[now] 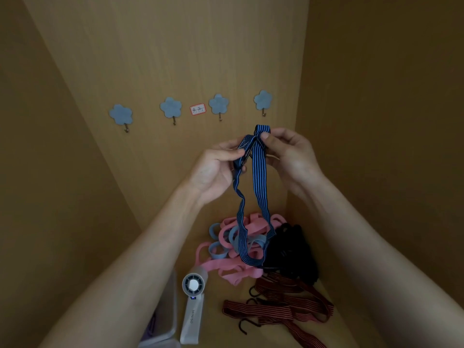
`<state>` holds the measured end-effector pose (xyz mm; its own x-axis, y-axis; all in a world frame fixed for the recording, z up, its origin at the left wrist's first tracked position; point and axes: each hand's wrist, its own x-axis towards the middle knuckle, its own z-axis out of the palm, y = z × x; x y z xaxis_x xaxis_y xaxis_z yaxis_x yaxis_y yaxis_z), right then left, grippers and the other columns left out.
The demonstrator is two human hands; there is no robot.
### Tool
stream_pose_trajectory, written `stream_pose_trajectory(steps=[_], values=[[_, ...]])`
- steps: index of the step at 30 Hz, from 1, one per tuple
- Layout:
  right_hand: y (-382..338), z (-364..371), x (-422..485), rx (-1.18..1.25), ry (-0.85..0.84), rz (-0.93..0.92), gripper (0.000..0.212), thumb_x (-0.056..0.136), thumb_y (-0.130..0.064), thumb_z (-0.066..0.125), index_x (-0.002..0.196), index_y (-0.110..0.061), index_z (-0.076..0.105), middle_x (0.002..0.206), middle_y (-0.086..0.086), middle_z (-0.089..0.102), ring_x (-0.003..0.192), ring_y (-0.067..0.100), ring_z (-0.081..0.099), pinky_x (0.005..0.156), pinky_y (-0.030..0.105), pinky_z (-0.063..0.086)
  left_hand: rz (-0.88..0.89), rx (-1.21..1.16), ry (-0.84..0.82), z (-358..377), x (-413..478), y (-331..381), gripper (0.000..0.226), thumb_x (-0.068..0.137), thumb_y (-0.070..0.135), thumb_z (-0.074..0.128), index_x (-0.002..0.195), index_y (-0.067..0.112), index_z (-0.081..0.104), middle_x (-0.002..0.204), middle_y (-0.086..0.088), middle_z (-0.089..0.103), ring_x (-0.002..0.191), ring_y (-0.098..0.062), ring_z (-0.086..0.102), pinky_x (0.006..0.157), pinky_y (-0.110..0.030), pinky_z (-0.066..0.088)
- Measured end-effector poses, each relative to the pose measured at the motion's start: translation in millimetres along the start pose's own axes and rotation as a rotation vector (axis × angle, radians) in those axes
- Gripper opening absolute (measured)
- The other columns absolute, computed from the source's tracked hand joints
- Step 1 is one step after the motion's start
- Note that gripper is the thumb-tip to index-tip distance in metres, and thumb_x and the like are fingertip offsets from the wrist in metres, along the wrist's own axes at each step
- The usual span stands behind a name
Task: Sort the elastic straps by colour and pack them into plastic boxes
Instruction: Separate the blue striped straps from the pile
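A blue-and-black striped elastic strap (259, 172) hangs in a long loop between both hands, its lower end lying on the pile below. My left hand (216, 169) pinches one folded part of it. My right hand (291, 154) pinches the top fold between thumb and fingers. Under them lies a heap of pink straps (226, 267), light blue straps (218, 249), a black bundle (291, 252) and red-and-black striped straps (281, 307) with dark hooks. A clear plastic box (163, 320) shows at the lower left, partly behind my left forearm.
A white handheld fan (192, 312) lies beside the box. Several blue flower-shaped wall hooks (170, 108) and a small red-edged label (197, 109) are on the wooden back wall. Wooden side walls close in on the left and right.
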<state>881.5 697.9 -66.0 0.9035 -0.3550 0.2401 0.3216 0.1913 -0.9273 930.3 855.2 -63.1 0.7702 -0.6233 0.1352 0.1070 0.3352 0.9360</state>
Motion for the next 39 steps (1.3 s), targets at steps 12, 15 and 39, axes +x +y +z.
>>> stream_pose_trajectory(steps=[12, 15, 39], values=[[9, -3, 0, 0.150, 0.044, 0.060, 0.013, 0.092, -0.011, 0.067, 0.103, -0.003, 0.068, 0.091, 0.007, 0.074, 0.077, 0.017, 0.068, 0.074, 0.030, 0.053, 0.039, -0.106, -0.009, 11, 1, -10, 0.027, 0.098, 0.000, 0.048, 0.119, 0.001, 0.065, 0.097, -0.009, 0.073, 0.087, -0.019, 0.068, 0.079, -0.029, 0.057], [11, 1, -1, 0.155, 0.070, 0.063, 0.013, 0.092, -0.009, 0.068, 0.103, -0.002, 0.067, 0.094, 0.011, 0.072, 0.078, 0.019, 0.068, 0.077, 0.034, 0.053, 0.062, -0.080, 0.035, 15, 2, -13, 0.026, 0.101, 0.002, 0.043, 0.114, 0.001, 0.066, 0.094, -0.008, 0.073, 0.084, -0.017, 0.067, 0.077, -0.026, 0.054], [-58, -5, 21, -0.282, 0.069, -0.264, 0.016, 0.099, -0.009, 0.060, 0.112, -0.004, 0.067, 0.093, 0.002, 0.074, 0.085, 0.017, 0.070, 0.078, 0.034, 0.055, -0.127, 0.217, -0.171, -8, -23, -64, 0.056, 0.077, 0.008, 0.063, 0.130, -0.003, 0.054, 0.095, -0.007, 0.064, 0.065, -0.007, 0.057, 0.060, -0.019, 0.043]])
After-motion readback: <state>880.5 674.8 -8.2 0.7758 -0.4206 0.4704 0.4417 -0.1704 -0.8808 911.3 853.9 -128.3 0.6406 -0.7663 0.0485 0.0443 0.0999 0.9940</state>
